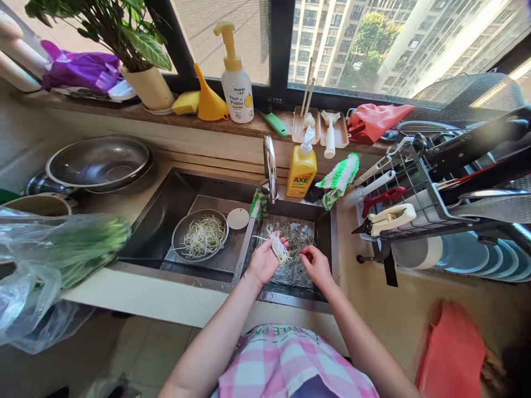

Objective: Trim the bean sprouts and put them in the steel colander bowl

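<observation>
My left hand [264,260] pinches a small bunch of pale bean sprouts [278,248] above the right basin of a stainless steel sink [290,296]. My right hand [316,265] sits a short way to the right, its fingertips drawn together over a tangled layer of sprouts [286,251] in the basin. Whether those fingers hold a thin sprout is too small to tell. In the left basin, a round metal strainer bowl [199,235] holds another pile of bean sprouts [204,236].
A chrome faucet [270,168] and yellow AXE bottle [302,170] stand behind the basin. A wire rack with knives [418,190] is to the right. A plastic bag of green vegetables [58,257] lies at left, with steel bowls [98,163] behind it.
</observation>
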The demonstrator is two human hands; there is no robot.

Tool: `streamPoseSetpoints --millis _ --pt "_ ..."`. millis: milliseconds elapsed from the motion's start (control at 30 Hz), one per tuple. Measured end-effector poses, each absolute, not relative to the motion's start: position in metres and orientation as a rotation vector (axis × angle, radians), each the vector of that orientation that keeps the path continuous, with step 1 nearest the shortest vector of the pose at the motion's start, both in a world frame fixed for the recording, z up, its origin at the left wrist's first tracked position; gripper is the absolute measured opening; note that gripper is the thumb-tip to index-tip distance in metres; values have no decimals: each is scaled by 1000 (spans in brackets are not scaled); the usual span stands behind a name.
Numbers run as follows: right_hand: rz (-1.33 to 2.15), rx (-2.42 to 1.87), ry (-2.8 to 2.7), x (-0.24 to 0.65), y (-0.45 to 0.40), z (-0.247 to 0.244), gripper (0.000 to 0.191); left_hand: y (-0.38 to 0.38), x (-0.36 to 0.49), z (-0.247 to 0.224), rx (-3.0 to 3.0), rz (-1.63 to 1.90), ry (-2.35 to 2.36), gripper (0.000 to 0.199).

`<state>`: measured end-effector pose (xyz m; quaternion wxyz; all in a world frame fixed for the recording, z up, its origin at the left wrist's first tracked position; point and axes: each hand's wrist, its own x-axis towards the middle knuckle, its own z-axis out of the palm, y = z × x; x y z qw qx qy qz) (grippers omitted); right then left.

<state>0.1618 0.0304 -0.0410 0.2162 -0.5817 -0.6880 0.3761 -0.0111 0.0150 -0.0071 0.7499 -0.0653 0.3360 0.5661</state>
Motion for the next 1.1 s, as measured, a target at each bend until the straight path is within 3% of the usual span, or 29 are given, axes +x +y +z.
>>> streamPoseSetpoints --millis 233,533,1100 --pt "1641 -1295 -1464 133 13 -6 14 17 -4 -6 -56 1373 840 26" --pt "1740 -1330 -1108 135 11 4 18 19 -12 -4 -205 1401 768 23" --pt "1773 -1351 -1210 128 10 -30 25 14 -19 -2 -136 1470 793 32"
